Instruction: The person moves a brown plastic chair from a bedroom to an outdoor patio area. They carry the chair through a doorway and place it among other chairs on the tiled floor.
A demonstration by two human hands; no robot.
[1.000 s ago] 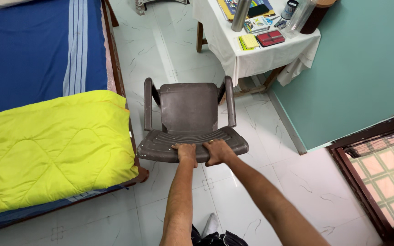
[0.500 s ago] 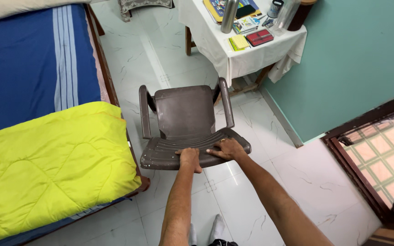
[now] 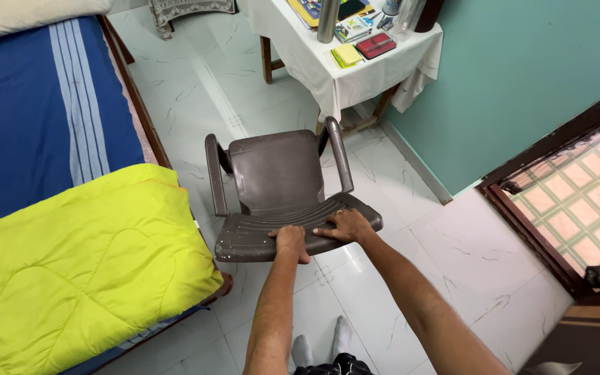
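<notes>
Between a bed and a cloth-covered table, on white marbled tile: gripping a dark brown plastic armchair [image 3: 282, 191] by the front lip of its seat, both arms stretched straight out from the wearer's body. Left hand [image 3: 290, 242] curling over the seat edge near its middle, fingers tucked under, thumb side on top. Right hand [image 3: 345, 226] pressing flatter on the ribbed seat just beside it, fingers spread across the front edge, a ring showing on one finger; holding rather than merely resting, as far as visible. Facing the wearer, chair back toward the table [image 3: 345, 59], armrests rising either side of the seat. Seeming to tilt slightly, front edge raised in the hands; legs hidden beneath the seat, so unable to tell whether lifted clear of the floor [image 3: 446, 257]. Judging the handling as midway: chair firmly in hand, standing in open floor, not yet set against the bed [image 3: 50, 125], the table or the teal wall [image 3: 522, 76]. Lying on the bed at left, a bright yellow-green quilt [image 3: 85, 278], its corner near the chair seat but apart from it. Peeking in at the bottom edge, the wearer's socked feet [image 3: 321, 344].
</notes>
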